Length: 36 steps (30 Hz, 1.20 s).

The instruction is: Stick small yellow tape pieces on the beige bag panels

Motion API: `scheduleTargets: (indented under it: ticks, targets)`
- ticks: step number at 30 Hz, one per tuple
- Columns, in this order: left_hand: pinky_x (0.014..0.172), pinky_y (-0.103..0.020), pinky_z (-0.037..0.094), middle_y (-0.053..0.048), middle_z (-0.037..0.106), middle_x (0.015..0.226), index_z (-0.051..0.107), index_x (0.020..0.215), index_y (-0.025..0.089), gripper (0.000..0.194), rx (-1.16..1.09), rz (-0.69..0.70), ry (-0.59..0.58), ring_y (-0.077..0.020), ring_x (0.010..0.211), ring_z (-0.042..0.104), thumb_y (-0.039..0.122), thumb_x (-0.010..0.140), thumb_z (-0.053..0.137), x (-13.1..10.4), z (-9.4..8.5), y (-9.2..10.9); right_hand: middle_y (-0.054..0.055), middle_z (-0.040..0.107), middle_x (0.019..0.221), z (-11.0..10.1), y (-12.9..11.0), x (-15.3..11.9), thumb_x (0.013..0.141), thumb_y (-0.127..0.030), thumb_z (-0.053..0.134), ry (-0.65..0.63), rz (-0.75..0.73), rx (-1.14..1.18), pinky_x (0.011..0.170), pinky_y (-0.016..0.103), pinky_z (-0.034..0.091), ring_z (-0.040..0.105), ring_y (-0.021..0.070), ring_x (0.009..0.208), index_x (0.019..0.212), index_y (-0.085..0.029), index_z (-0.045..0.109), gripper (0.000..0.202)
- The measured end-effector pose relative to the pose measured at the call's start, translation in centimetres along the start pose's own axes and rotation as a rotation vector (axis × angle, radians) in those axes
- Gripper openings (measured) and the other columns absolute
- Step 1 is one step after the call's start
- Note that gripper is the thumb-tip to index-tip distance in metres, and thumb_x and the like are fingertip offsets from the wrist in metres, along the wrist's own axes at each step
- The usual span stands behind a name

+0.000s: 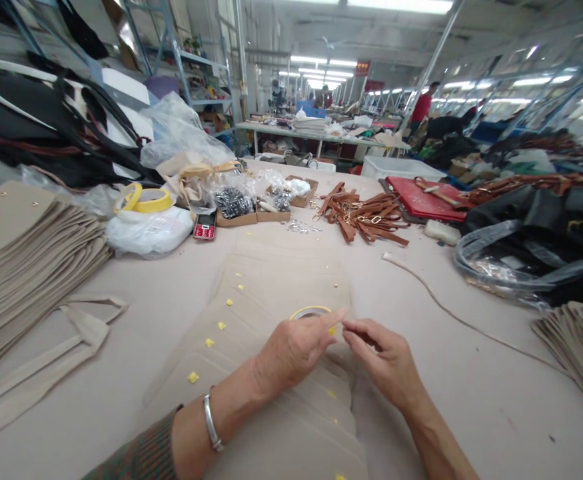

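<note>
Beige fabric panels (281,267) lie overlapped in a long stack in front of me, with small yellow tape pieces (222,325) along both sides. My left hand (296,347) is closed over a roll of yellow tape (309,310); the hand hides most of the roll. A bit of yellow shows at its fingertips. Just to the right, my right hand (384,357) has thumb and forefinger pinched together, close to the left fingertips. Whatever is between those right fingers is too small to make out. Both hands are above the right side of the panels.
Piled beige panels (31,267) stand at left, with more panels (578,347) at right. Yellow tape rolls (144,200) rest on a white bag. Brown leather straps (364,213), small hardware boxes (236,217) and a red phone (204,227) lie behind. A thin cord (451,307) crosses the right side.
</note>
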State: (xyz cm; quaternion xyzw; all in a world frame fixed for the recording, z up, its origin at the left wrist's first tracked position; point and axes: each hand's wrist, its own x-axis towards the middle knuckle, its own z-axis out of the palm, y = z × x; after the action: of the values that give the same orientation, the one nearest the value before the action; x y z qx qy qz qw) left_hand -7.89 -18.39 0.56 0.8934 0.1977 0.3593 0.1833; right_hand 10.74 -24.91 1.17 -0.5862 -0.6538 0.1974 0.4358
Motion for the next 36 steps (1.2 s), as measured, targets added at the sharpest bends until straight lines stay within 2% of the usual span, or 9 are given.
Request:
scheduleTargets:
  ticks: [3, 6, 10, 14, 17, 20, 23, 28, 36]
  targets:
    - [0.086, -0.03, 0.057, -0.009, 0.066, 0.116, 0.036, 0.137, 0.017, 0.041, 0.049, -0.006, -0.008, -0.0175, 0.103, 0.066, 0.025, 0.098, 0.043, 0.0, 0.4, 0.0, 0.005, 0.071, 0.091, 0.4, -0.6, 0.2, 0.088, -0.019, 0.054, 0.018, -0.196, -0.008, 0.073, 0.027, 0.052, 0.066, 0.0158, 0.081, 0.1, -0.021, 0.067, 0.017]
    - [0.081, -0.029, 0.058, -0.01, 0.067, 0.111, 0.038, 0.133, 0.015, 0.037, 0.076, -0.012, -0.007, -0.018, 0.098, 0.067, 0.027, 0.098, 0.042, 0.0, 0.5, 0.2, 0.005, 0.07, 0.087, 0.7, -0.8, 0.3, 0.088, -0.015, 0.051, 0.006, -0.286, -0.069, 0.074, 0.026, 0.052, 0.066, 0.0155, 0.081, 0.096, -0.021, 0.066, 0.018]
    - [0.085, -0.03, 0.054, -0.009, 0.066, 0.112, 0.043, 0.126, 0.015, 0.028, 0.056, -0.035, -0.117, -0.0178, 0.103, 0.063, 0.022, 0.099, 0.037, 0.3, -0.1, 0.6, 0.003, 0.069, 0.075, 1.0, -1.0, 0.3, 0.086, -0.014, 0.047, 0.017, -0.27, -0.198, 0.067, 0.024, 0.051, 0.065, 0.0137, 0.069, 0.086, -0.021, 0.064, 0.019]
    - [0.07, -0.025, 0.051, -0.003, 0.065, 0.088, 0.052, 0.099, 0.018, 0.017, 0.096, -0.128, -0.223, -0.0156, 0.081, 0.063, 0.024, 0.099, 0.037, 1.1, -1.0, 0.7, 0.0, 0.065, 0.064, 1.3, -1.4, 0.8, 0.083, -0.015, 0.046, 0.077, -0.26, -0.269, 0.058, 0.022, 0.047, 0.059, 0.0115, 0.056, 0.077, -0.021, 0.064, 0.02]
    - [0.065, -0.023, 0.047, -0.001, 0.062, 0.081, 0.051, 0.088, 0.018, 0.016, 0.139, -0.145, -0.228, -0.0147, 0.074, 0.06, 0.025, 0.098, 0.04, 2.1, -1.4, 0.3, 0.0, 0.066, 0.065, 1.1, -1.7, 1.6, 0.081, -0.015, 0.049, 0.099, -0.236, -0.257, 0.058, 0.021, 0.048, 0.059, 0.0106, 0.055, 0.076, -0.021, 0.065, 0.018]
    - [0.066, -0.024, 0.045, 0.0, 0.06, 0.08, 0.05, 0.086, 0.018, 0.015, 0.172, -0.13, -0.195, -0.0147, 0.073, 0.057, 0.023, 0.098, 0.041, 2.8, -1.4, -0.2, 0.0, 0.067, 0.064, 1.1, -2.0, 2.4, 0.079, -0.02, 0.054, 0.096, -0.099, -0.171, 0.057, 0.021, 0.048, 0.059, 0.0112, 0.054, 0.075, -0.021, 0.068, 0.015]
    - [0.061, -0.026, 0.043, -0.001, 0.056, 0.075, 0.05, 0.083, 0.018, 0.018, 0.255, -0.065, -0.146, -0.0156, 0.068, 0.054, 0.02, 0.097, 0.038, 3.2, -1.1, -0.5, 0.0, 0.063, 0.054, 1.3, -1.9, 3.2, 0.078, -0.032, 0.058, 0.084, 0.184, 0.063, 0.049, 0.022, 0.046, 0.056, 0.0122, 0.047, 0.071, -0.019, 0.067, 0.017]
    - [0.057, -0.027, 0.04, -0.001, 0.054, 0.074, 0.051, 0.085, 0.018, 0.019, 0.342, 0.003, -0.077, -0.0158, 0.065, 0.05, 0.017, 0.096, 0.035, 2.8, -0.5, -0.6, 0.0, 0.06, 0.05, 0.9, 0.2, 4.2, 0.063, -0.048, 0.072, 0.094, 0.526, 0.37, 0.045, 0.025, 0.048, 0.054, 0.013, 0.043, 0.065, -0.015, 0.065, 0.033]
    - [0.059, -0.03, 0.045, -0.003, 0.055, 0.082, 0.05, 0.087, 0.019, 0.006, 0.479, -0.102, -0.356, -0.0209, 0.075, 0.053, 0.018, 0.092, 0.048, 1.4, 1.3, -1.9, 0.002, 0.062, 0.058, 0.2, 3.9, 2.9, 0.069, -0.053, 0.071, -0.082, 0.65, 0.276, 0.049, 0.024, 0.05, 0.057, 0.0124, 0.049, 0.076, -0.013, 0.068, 0.04]
